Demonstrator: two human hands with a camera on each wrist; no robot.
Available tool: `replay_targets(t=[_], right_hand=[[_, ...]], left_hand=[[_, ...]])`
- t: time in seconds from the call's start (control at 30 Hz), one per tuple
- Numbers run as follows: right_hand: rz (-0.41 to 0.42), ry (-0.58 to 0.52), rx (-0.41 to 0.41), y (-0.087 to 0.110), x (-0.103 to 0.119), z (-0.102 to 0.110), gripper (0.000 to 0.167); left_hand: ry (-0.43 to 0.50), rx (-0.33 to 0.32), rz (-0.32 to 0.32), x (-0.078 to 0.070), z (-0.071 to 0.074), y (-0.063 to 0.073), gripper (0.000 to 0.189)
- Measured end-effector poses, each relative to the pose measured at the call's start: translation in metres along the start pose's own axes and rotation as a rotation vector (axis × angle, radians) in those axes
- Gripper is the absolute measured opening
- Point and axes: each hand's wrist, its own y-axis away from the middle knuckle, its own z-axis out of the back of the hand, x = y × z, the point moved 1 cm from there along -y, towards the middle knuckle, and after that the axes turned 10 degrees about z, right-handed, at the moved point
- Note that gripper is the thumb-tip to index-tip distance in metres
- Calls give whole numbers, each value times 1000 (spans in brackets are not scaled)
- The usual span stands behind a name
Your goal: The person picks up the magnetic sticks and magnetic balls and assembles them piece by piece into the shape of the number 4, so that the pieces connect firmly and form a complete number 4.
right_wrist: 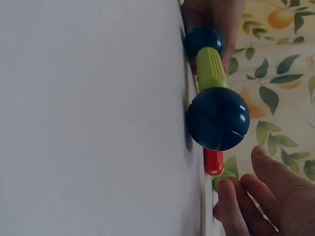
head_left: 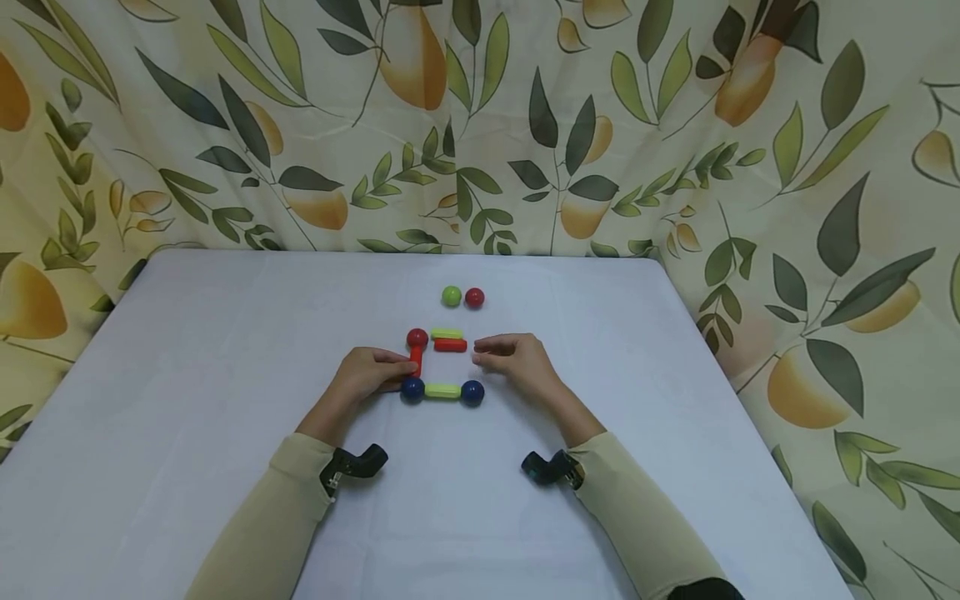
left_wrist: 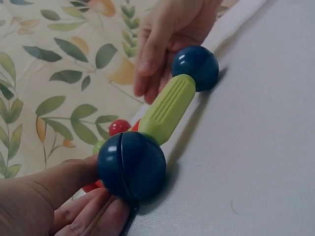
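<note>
Left hand [head_left: 367, 371] pinches the joined red rod [head_left: 417, 355], which runs toward 12 o'clock from the navy ball [head_left: 412, 392] at the 9 o'clock end of the ribbed green rod [head_left: 442, 391]. Right hand [head_left: 519, 360], fingers parted, holds nothing at 3 o'clock of the loose red rod [head_left: 450, 345]. Parts appear light and rigid; smooth balls may slip. Grip rods at mid-length; twisting may separate joints.

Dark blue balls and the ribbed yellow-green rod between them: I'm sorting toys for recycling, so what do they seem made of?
Dark blue balls: glossy, probably hard plastic, judging by bright highlights and seam lines.
Ribbed yellow-green rod: satin, likely moulded plastic, given its soft sheen and even grooves.
</note>
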Motion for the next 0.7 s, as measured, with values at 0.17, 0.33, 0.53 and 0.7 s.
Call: replay_targets(t=[0.17, 0.33, 0.53, 0.7], right_hand=[[27, 17, -24, -20, -1, -1, 35], [29, 37, -16, -31, -5, -3, 33], [49, 84, -29, -37, -9, -8, 31], [46, 82, -50, -39, -8, -11, 27]], left_hand=[[7, -5, 12, 0, -1, 0, 35], [0, -7, 11, 0, -2, -1, 36], [-4, -6, 1, 0, -1, -1, 36], [1, -10, 9, 1, -1, -1, 35]])
